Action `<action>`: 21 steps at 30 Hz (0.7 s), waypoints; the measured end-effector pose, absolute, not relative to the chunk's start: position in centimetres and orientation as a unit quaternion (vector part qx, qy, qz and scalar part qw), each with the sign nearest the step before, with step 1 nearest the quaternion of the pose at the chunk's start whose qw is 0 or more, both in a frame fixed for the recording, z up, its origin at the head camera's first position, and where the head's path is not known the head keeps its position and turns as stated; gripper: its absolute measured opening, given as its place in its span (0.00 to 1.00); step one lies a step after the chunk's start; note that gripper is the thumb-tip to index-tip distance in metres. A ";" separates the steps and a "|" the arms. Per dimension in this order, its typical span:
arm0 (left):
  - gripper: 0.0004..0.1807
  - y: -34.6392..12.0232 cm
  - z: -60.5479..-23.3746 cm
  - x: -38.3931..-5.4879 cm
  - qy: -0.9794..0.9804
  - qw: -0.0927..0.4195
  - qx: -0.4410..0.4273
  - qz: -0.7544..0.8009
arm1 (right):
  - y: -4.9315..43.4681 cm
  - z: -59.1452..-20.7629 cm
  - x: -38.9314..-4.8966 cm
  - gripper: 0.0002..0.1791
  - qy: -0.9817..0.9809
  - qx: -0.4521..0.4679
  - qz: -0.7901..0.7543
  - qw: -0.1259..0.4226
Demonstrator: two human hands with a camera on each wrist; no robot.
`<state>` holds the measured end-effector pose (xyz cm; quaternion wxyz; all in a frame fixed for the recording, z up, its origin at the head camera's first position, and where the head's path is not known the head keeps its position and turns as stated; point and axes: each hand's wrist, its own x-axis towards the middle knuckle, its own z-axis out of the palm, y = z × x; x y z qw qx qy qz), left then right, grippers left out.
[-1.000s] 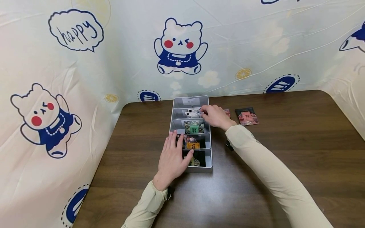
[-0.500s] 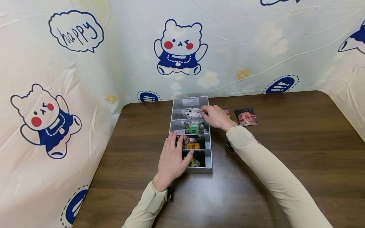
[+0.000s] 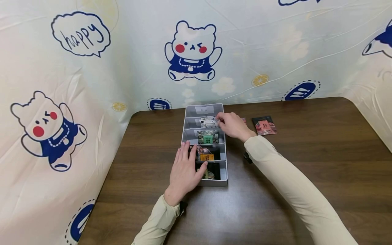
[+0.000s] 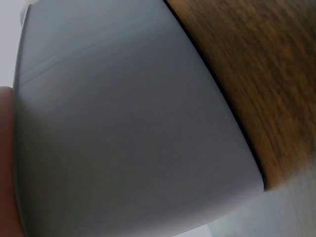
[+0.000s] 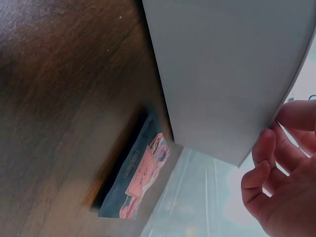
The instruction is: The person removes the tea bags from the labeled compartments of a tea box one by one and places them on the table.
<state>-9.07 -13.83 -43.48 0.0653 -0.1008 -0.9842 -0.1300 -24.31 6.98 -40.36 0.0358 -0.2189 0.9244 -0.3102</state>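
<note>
A long grey divided box (image 3: 211, 182) stands on the table, its compartments in a row. My left hand (image 3: 183, 170) lies over its near left side, fingers extended and spread. At the second compartment from the back, my right hand (image 3: 232, 125) has bent fingers and pinches the right end of a white packet (image 3: 208, 121). The right wrist view shows those fingertips at the box rim, with a bit of white packet beyond. Nearer compartments hold a green-labelled packet (image 3: 208, 139), orange-labelled packets (image 3: 207, 156) and a dark packet (image 3: 211, 173) partly under my left thumb.
Right of the box lies a black pouch with a pink label (image 3: 264, 126). Another pink-labelled pouch (image 5: 140, 175) lies beside the box, mostly hidden by my right hand in the head view. A printed cloth (image 3: 245, 61) hangs behind the brown table (image 3: 306, 163).
The white packet in the second compartment has shifted slightly under my right fingers and looks flatter. My left hand has stayed in place on the box.
</note>
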 end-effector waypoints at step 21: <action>0.39 -13.9 -43.4 -9.1 -0.984 0.064 -0.100 -0.131 | 7.5 -40.3 -24.0 0.14 0.922 -0.203 -0.330 0.001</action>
